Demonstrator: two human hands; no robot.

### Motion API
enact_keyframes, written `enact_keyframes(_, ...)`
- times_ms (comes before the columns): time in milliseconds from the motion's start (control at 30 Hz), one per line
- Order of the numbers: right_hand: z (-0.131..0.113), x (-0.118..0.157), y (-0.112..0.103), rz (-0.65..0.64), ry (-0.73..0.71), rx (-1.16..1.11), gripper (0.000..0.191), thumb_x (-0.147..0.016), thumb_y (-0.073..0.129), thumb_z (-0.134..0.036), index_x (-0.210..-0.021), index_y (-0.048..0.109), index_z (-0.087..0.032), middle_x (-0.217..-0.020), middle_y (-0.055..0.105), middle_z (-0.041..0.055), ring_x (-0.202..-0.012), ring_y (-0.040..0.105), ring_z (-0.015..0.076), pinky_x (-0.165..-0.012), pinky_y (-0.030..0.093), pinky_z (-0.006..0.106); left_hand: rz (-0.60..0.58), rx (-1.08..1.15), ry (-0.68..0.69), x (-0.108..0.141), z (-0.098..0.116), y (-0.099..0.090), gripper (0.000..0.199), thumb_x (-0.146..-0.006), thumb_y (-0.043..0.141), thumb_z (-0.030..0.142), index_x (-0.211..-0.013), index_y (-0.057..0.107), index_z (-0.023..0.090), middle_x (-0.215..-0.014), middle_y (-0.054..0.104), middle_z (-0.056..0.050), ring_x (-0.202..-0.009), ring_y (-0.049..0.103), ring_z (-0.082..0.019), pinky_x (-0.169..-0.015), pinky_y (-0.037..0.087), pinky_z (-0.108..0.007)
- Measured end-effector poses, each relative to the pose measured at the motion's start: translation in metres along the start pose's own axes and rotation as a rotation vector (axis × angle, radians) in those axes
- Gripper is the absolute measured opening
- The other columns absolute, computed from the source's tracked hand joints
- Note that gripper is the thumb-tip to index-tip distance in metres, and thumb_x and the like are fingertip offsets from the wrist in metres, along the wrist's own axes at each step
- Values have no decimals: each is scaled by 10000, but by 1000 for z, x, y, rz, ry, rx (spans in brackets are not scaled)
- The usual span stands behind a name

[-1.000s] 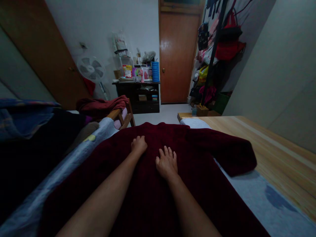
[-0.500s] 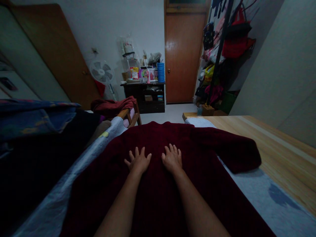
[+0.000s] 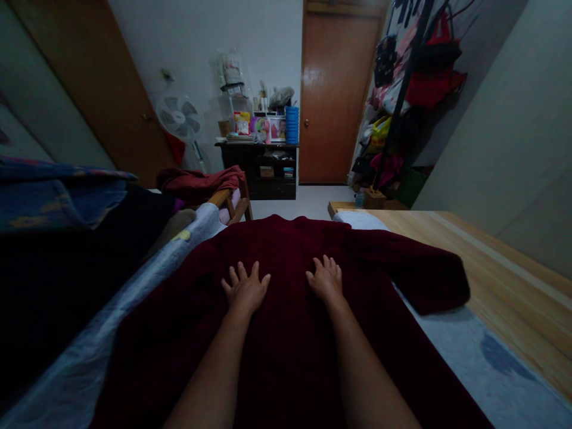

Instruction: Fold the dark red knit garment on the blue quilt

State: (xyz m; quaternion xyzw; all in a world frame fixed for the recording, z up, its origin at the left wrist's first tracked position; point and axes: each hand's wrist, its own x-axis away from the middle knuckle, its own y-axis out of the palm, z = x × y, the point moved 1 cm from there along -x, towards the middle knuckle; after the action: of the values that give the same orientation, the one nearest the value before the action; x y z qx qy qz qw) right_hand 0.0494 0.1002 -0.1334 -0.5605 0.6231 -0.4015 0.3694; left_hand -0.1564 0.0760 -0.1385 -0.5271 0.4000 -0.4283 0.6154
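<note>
A dark maroon coat (image 3: 286, 333) lies spread out in front of me, with one sleeve (image 3: 415, 268) stretched to the right. On its left upper part my left hand (image 3: 246, 289) rests palm down, fingers spread. My right hand (image 3: 326, 279) lies palm down on the coat to the right of the middle, fingers extended and slightly apart. Neither hand grips the cloth. Under the coat is a light blue-grey sheet (image 3: 465, 339) with a darker patch. The coat's left sleeve is hard to make out in the dim light.
Dark clothes and a blue denim-like garment (image 3: 62, 202) are piled at left. A wooden board (image 3: 504, 262) runs along the right side. Farther off stand a reddish cloth over a wooden frame (image 3: 201, 185), a fan (image 3: 181, 116), a dark cabinet (image 3: 272, 173) and a door (image 3: 337, 89).
My right hand has slid to the right over the coat, so the hands are farther apart. My left hand has shifted slightly left. The view has tilted a little.
</note>
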Motion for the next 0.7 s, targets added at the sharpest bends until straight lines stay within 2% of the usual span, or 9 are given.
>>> enact_keyframes(67,0,-2,1,38,-13,-52,535,-835,539,-319,-1335,515,-131,-1495,345,173,-1411,222,323,-1135,155,480,70,-9,34,1,5,-4,531,-903,450,451,-1376,477,211,-1500,336,-199,-1379,289,-392,-1058,280,-580)
enact_keyframes(167,-11,-4,8,70,-209,-254,494,-833,498,-223,-1315,516,-116,-1471,384,164,-1385,302,253,-1133,241,413,143,44,162,2,14,-6,466,-895,486,291,-1340,505,153,-1499,344,-182,-1383,316,-311,-1072,339,-437)
enact_keyframes(267,-25,-2,21,34,-453,-445,506,-832,460,-180,-1334,484,-125,-1452,421,135,-1351,365,177,-1124,289,340,55,125,329,1,20,2,448,-935,417,301,-1347,495,143,-1471,414,-134,-1372,350,-240,-1096,329,-366)
enact_keyframes(333,-30,1,29,-19,-524,-445,527,-832,483,-200,-1353,466,-124,-1449,428,137,-1356,362,183,-1130,282,353,8,129,379,1,21,9,467,-958,364,338,-1376,465,155,-1477,416,-110,-1384,332,-234,-1121,290,-383)
enact_keyframes(467,-27,5,30,-96,-503,-287,544,-854,538,-318,-1363,471,-137,-1466,412,140,-1381,325,225,-1141,240,397,-26,72,297,4,19,13,535,-957,319,457,-1433,399,226,-1534,321,-78,-1422,230,-306,-1129,236,-474)
enact_keyframes(600,-14,2,17,-119,-361,-153,556,-885,511,-435,-1378,463,-184,-1486,391,111,-1406,273,242,-1147,181,439,-59,52,149,6,15,6,650,-902,310,621,-1453,365,281,-1555,266,-95,-1428,170,-371,-1121,201,-512)
enact_keyframes(700,-2,-3,8,-134,-260,-70,537,-895,485,-449,-1387,452,-237,-1516,349,63,-1423,226,247,-1147,134,476,-67,56,60,6,10,3,710,-871,292,678,-1463,341,289,-1563,237,-111,-1427,153,-390,-1119,182,-526)
